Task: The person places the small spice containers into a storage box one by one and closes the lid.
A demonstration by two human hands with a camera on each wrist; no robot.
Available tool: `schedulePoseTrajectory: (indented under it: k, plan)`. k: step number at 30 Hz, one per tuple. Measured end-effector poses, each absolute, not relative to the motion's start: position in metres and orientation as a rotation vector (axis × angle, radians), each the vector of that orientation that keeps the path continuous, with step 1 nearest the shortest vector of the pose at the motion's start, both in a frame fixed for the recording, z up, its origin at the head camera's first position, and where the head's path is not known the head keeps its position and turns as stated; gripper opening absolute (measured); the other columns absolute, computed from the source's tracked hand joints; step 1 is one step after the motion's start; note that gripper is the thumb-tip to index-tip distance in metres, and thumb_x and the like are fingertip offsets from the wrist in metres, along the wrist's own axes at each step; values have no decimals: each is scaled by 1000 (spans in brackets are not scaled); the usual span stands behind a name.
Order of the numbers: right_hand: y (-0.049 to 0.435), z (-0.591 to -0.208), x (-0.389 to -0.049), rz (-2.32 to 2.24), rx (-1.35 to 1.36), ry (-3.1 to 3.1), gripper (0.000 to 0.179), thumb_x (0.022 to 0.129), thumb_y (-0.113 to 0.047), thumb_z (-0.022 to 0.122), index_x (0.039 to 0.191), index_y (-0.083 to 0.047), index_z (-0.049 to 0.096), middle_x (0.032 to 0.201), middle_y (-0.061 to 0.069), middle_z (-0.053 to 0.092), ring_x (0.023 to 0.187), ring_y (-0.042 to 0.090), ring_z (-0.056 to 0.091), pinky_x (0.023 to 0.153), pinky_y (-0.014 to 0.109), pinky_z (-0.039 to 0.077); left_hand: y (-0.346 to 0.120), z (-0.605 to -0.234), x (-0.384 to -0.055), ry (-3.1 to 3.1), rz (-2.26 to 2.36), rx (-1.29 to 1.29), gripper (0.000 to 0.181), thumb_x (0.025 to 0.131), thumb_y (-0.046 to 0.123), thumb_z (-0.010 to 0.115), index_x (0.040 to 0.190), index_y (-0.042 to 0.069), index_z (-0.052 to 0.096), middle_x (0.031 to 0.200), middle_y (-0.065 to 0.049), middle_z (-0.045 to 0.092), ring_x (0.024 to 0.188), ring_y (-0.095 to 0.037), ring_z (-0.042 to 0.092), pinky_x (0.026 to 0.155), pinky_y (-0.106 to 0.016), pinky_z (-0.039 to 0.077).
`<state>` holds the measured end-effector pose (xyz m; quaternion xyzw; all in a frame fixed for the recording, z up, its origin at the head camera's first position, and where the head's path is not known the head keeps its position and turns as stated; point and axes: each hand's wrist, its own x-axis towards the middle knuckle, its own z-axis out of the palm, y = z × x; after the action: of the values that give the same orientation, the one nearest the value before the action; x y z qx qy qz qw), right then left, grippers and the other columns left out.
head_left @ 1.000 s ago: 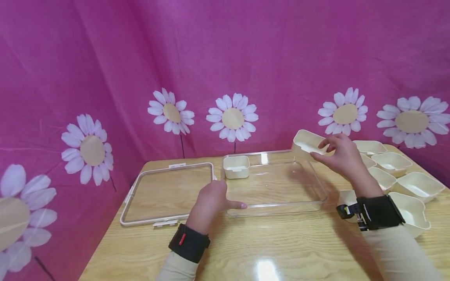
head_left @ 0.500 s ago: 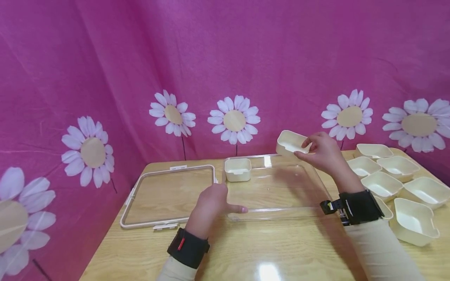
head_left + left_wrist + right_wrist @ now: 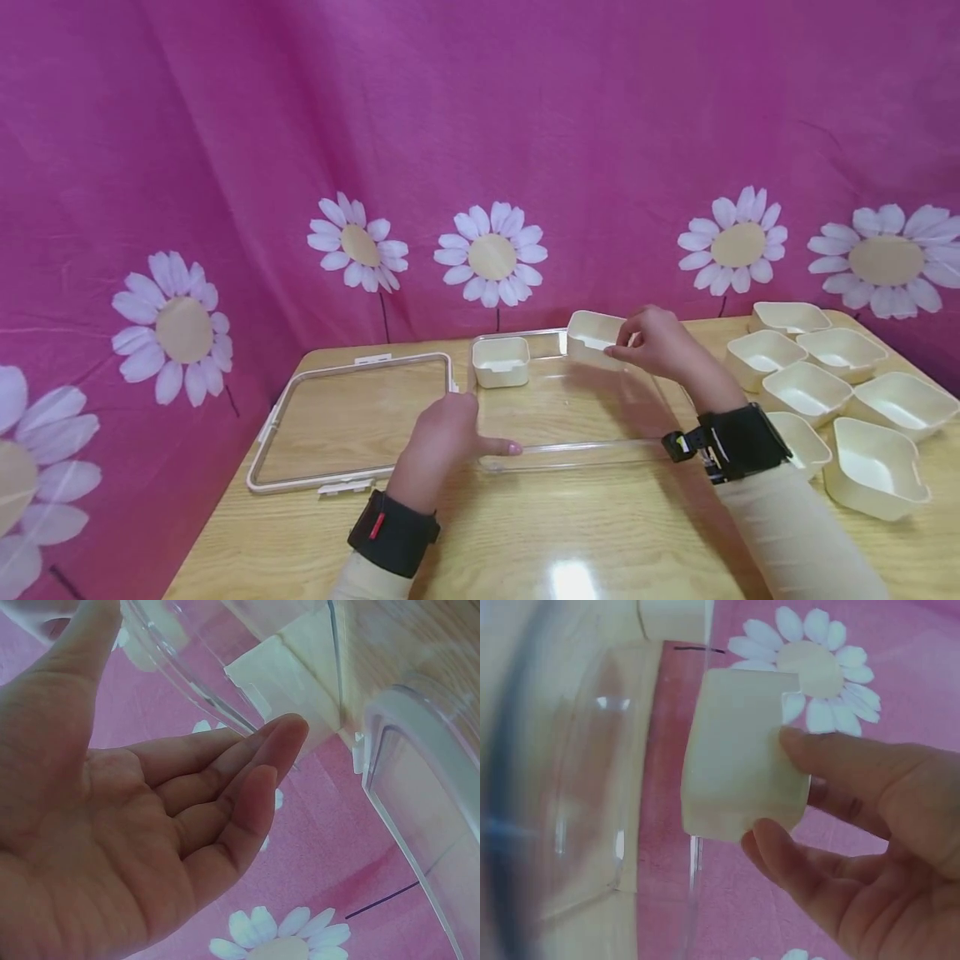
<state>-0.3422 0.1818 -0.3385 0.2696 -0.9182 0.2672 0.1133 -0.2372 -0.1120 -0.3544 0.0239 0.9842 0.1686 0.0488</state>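
My right hand (image 3: 663,346) pinches the edge of a small cream plastic bin (image 3: 588,340) between thumb and fingers. That bin is over the far right part of a large clear plastic box (image 3: 592,450). In the right wrist view the bin (image 3: 739,754) shows its smooth underside and wall. A second small cream bin (image 3: 501,368) stands upright in the box's far left corner. My left hand (image 3: 442,433) is at the box's left side, its thumb stretched along the front rim. The left wrist view shows the fingers (image 3: 202,862) loosely bent, with nothing in the palm.
A clear lid with a white frame (image 3: 251,450) and side clips lies flat on the wooden table (image 3: 487,533), left of the box. Several cream bins (image 3: 810,392) of different sizes stand grouped at the right. A pink curtain (image 3: 600,125) with daisies hangs behind the table.
My right hand has carried the small bin leftward and then down, from beyond the box's right end to over its far side. The left hand has stayed at the box.
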Motion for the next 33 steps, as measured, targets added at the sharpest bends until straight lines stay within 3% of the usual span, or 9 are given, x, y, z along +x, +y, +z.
schedulePoseTrajectory:
  k: [5, 18, 29, 33]
  plan:
    - [177, -344, -346, 745, 754, -2819, 21, 85, -15, 82, 71, -5, 70, 67, 3, 58, 67, 21, 52, 63, 33, 41, -112, -354, -237, 2991, 533, 66, 63, 67, 54, 92, 88, 3, 61, 66, -4, 45, 63, -18, 46, 58, -31, 37]
    - [173, -353, -346, 632, 761, -2886, 20, 84, -11, 82, 71, 1, 72, 64, 2, 60, 63, 19, 50, 61, 32, 41, -113, -355, -239, 2984, 510, 75, 65, 67, 56, 91, 90, 2, 62, 67, -4, 46, 63, -19, 47, 59, -31, 37]
    - [172, -357, -346, 610, 814, -2831, 11, 74, 3, 77, 68, -1, 69, 69, 6, 61, 71, 25, 55, 70, 41, 47, -113, -354, -240, 2989, 531, 70, 63, 67, 54, 91, 90, 2, 62, 65, -5, 45, 62, -19, 46, 58, -31, 37]
    - [172, -359, -347, 617, 847, -2827, 10, 75, 2, 77, 71, -1, 69, 69, 6, 62, 71, 23, 56, 71, 39, 48, -112, -355, -239, 2982, 560, 74, 62, 67, 53, 92, 88, 3, 61, 66, -4, 46, 63, -19, 46, 59, -32, 37]
